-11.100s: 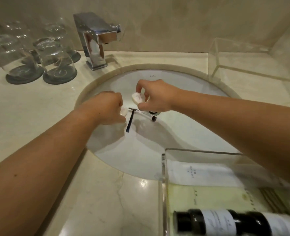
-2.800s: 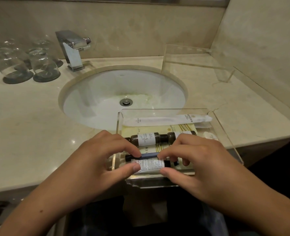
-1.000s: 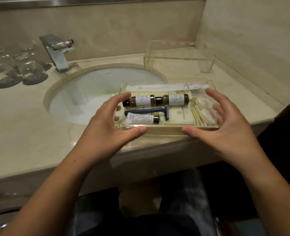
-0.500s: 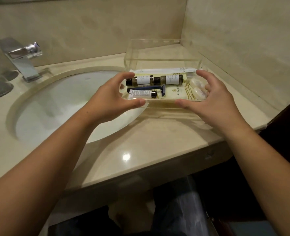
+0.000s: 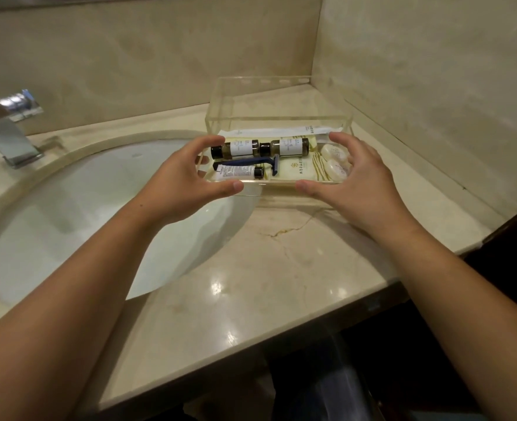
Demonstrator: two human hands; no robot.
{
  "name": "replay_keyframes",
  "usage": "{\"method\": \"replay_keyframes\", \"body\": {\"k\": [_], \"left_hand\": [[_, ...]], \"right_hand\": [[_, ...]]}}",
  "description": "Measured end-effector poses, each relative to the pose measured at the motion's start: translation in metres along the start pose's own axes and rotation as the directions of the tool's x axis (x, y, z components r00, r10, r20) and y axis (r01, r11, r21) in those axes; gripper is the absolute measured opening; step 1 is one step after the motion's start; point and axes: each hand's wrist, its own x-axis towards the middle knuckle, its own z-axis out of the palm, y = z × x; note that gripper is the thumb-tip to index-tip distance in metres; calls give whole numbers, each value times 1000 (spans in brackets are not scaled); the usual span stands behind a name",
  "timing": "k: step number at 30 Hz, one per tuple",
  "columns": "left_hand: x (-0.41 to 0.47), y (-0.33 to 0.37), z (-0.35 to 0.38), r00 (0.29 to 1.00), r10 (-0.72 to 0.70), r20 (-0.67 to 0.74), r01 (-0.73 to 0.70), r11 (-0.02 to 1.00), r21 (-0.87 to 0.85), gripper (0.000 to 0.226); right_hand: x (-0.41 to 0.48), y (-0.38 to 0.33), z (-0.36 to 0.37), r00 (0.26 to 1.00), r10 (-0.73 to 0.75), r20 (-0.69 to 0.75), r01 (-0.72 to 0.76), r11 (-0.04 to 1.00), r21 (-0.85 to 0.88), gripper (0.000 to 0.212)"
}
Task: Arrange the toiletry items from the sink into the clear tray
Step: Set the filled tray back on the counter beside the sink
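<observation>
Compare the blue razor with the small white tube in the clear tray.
The blue razor is a thin dark-blue stick with a crosswise head at its right end; the white tube is stubby, printed, with a black cap at its right end. The razor lies behind the tube. Both lie flat, lengthwise, in the clear tray.

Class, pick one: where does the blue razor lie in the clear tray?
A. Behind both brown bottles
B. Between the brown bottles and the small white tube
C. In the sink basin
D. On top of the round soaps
B: the blue razor lies in the clear tray, nearer than the two brown bottles and just beyond the small white tube.
</observation>
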Motion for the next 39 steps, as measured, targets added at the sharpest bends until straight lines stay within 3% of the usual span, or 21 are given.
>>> {"method": "replay_keyframes", "body": {"k": [12,20,25,39], "left_hand": [[31,-8,1,997,56,-43,-55,998,37,77],[51,-15,6,978,209,0,-207,964,166,69],[58,-13,5,980,195,51,-201,947,251,74],[63,-12,15,981,194,33,-191,902,387,64]], "right_hand": [[24,-3,4,999,24,33,-20,995,-97,91],[46,7,11,973,-95,210,152,950,-272,65],[55,4,12,949,-18,316,147,909,-390,62],[65,6,14,947,-10,321,157,887,-435,61]]}}
